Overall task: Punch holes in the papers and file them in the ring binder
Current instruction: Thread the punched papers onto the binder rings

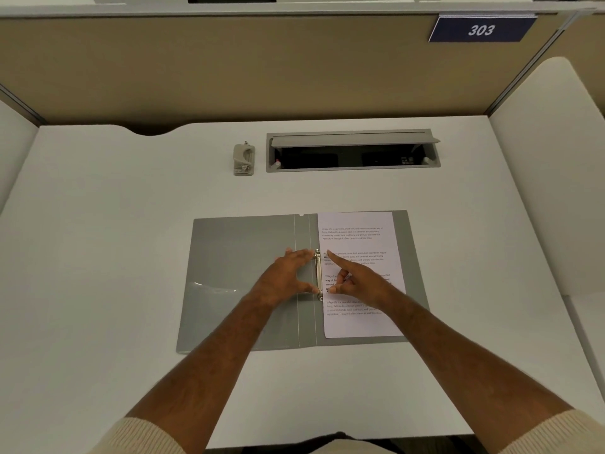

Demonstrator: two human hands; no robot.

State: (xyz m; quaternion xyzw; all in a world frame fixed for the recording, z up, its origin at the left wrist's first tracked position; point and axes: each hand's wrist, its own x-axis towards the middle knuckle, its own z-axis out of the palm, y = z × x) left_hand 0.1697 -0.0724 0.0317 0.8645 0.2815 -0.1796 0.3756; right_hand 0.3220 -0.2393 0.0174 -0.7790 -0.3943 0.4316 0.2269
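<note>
A grey ring binder (229, 257) lies open and flat on the white desk. A printed white paper (357, 237) rests on its right half, its left edge at the metal ring mechanism (317, 273) along the spine. My left hand (288, 276) spans the mechanism from the left, fingertips and thumb touching its two ends. From the right, my right hand (357, 276) lies on the paper, index finger stretched to the upper ring and thumb near the lower one. A grey hole punch (244, 158) stands apart at the back of the desk.
A recessed cable tray (353, 151) with its lid raised sits right of the punch. Beige partitions wall the desk at the back and sides. A blue sign reading 303 (481, 29) hangs at the top right.
</note>
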